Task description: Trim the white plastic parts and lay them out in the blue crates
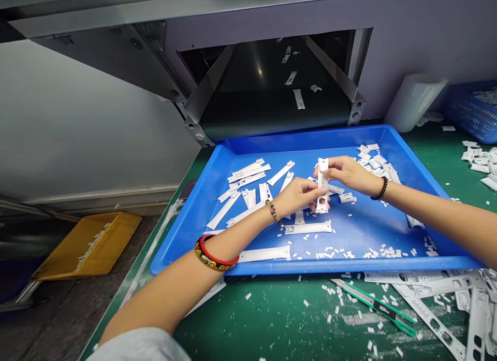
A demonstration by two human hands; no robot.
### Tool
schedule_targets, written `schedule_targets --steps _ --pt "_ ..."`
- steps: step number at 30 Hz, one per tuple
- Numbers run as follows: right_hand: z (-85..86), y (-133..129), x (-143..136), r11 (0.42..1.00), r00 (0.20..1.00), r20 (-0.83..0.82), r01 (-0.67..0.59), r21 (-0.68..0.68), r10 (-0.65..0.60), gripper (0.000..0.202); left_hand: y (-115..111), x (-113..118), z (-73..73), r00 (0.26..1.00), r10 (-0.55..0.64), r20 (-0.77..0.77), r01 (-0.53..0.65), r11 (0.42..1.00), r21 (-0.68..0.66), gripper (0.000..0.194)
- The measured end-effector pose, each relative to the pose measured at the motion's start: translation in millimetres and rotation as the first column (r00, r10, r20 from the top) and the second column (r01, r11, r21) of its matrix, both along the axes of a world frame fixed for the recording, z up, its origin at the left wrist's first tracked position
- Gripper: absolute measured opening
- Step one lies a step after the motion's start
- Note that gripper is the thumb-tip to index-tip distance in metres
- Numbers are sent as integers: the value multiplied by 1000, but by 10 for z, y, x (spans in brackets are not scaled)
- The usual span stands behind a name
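Fingers of your left hand and right hand were closed on one white piece, the left ones gripping its near half and the right thumb resting on its far half. You held it above the blue tray, right of the middle, with its length running from near to far. Long white strips lay loosely in the left part of the tray, some overlapping, while shorter white parts were heaped in its far right corner. Tiny white chips were strewn along its near right edge. Just beyond the tray stood the near end of a dark conveyor belt, with a few pieces on it. On the green table, near you and right of the middle, lay a green cutter knife, left of a pile of slotted strips. Far right stood a whitish roll and, beside it, a blue basket. Well to the left, below the table, was a yellow bin with white pieces inside.
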State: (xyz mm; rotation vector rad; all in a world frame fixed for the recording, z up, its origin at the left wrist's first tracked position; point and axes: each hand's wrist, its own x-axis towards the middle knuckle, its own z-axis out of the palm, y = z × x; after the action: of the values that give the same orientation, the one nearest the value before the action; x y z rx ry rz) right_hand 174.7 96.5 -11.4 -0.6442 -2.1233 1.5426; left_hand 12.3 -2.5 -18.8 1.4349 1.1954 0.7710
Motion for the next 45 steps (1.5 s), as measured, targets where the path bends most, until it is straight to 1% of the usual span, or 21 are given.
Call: schedule_targets --steps 2,3,5,6,8,11,14,16,19,21,23,25,28,29,31,34,36,38,40,42,45 --pt "17 135 37 994 994 -28 107 -31 -107 15 30 -38 -51 998 59 -33 -57 996 65 47" --pt "26 227 71 983 983 -2 182 -14 -182 16 44 -61 -78 991 100 -89 -89 989 118 45" --pt "24 427 152 941 932 149 316 119 -331 16 68 -104 -141 945 164 -282 -93 964 249 38" --pt "7 517 192 918 885 269 326 228 -381 16 79 -120 -178 903 173 -394 -52 952 301 36" --pt "-62 643 244 897 799 443 256 361 -407 14 105 -134 -258 794 139 -592 83 940 331 39" --pt "-220 689 236 895 728 585 88 438 -358 15 157 -131 -358 661 54 -748 230 935 271 46" --pt "-343 661 184 862 656 668 -53 504 -350 17 209 -159 -385 588 54 -807 263 931 254 40" --pt "-372 651 170 848 617 705 -114 518 -349 16 230 -206 -378 572 65 -818 245 938 247 34" --pt "-347 641 187 841 585 740 -173 512 -331 19 242 -280 -369 585 70 -808 196 954 225 21" --pt "-298 620 205 839 589 743 -191 510 -317 20 242 -309 -361 587 91 -804 171 957 234 15" --pt "-232 586 220 839 611 733 -198 506 -298 17 238 -319 -330 597 150 -788 115 956 270 16" --pt "-155 546 228 845 644 720 -210 491 -259 12 230 -317 -270 630 254 -734 -4 946 325 15" --pt "-39 489 238 879 735 673 -265 396 -82 20 213 -301 -160 693 410 -593 -187 897 402 4" --pt "-2 471 242 890 766 642 -286 354 -9 24 207 -292 -130 719 429 -546 -216 886 411 6" --pt "73 437 258 904 806 580 -330 273 119 31 193 -268 -90 772 418 -479 -225 885 408 22" --pt "194 391 304 899 793 557 -402 174 247 41 160 -220 -57 822 415 -390 -243 875 419 34" --pt "269 367 343 888 772 554 -445 119 312 41 132 -185 -32 844 438 -309 -278 850 447 31" --pt "323 346 374 876 759 541 -475 81 362 39 110 -152 -6 880 404 -247 -271 857 438 27" --pt "348 329 387 875 764 523 -479 68 378 37 102 -128 6 922 319 -219 -209 888 410 22" --pt "351 317 382 897 807 487 -430 99 333 35 110 -119 -6 942 274 -193 -183 903 388 17" --pt "336 314 362 962 930 326 -228 152 169 41 130 -133 -40 948 304 -91 -269 922 279 21"
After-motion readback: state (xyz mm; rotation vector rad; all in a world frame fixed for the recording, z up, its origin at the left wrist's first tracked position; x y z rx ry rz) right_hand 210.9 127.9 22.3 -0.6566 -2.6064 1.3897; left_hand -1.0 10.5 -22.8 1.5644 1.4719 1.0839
